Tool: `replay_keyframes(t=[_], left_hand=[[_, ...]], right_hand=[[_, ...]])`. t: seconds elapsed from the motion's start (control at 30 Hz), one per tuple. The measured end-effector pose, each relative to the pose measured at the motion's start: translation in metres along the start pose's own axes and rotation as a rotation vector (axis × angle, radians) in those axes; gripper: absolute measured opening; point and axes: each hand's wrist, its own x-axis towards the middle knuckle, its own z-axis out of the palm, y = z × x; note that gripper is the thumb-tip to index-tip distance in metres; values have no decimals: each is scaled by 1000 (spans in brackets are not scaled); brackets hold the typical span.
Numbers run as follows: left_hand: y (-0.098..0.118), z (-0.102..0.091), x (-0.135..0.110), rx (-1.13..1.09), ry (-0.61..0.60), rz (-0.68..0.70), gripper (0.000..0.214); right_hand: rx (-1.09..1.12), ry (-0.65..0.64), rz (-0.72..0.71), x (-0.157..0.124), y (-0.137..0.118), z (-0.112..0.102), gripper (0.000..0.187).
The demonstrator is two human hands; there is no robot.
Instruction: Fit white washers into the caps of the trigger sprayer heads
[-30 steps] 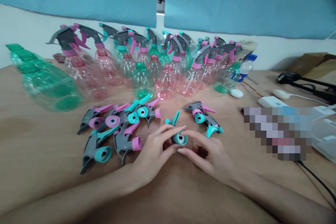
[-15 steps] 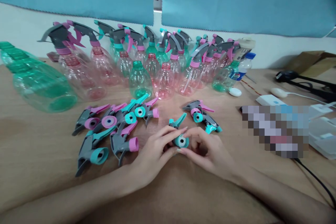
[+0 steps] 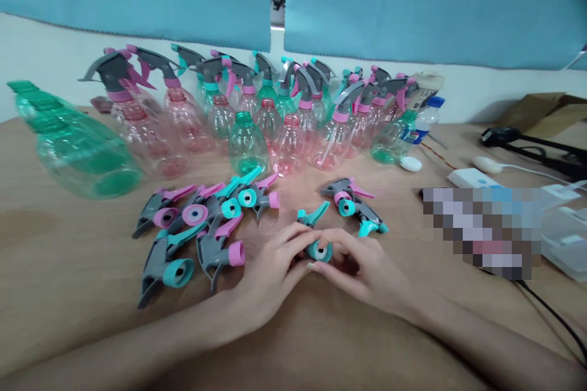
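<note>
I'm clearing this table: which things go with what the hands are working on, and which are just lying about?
With the work: teal spray head, held by left hand and right hand; loose spray heads; empty bottles.
Lying about: blue-capped bottle; white mouse; black cable; cardboard box.

Bare table [image 3: 68, 256] free at lower left of frame, loose trigger heads [image 3: 202, 226] crowding just left of my left hand [image 3: 270, 272], pair of heads [image 3: 355, 208] above my right hand [image 3: 367, 269], bottles [image 3: 247, 140] walling the centre, cable [image 3: 550, 311] lower right

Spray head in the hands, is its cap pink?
No, the spray head has a teal cap.
</note>
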Motion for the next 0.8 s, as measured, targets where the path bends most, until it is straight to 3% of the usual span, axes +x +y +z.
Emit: replay_keyframes(t=[0.43,0.57,0.8], left_hand=[[-1,2,0,79,-39,0,26],[-1,2,-1,61,-31,-16,30],[2,0,1,-2,11,-37,18]], right_hand=[[-181,-30,-152,4,4,-6,18],[-64,-18,-61,2,7,-4,24],[149,32,92,3,-1,-7,16]])
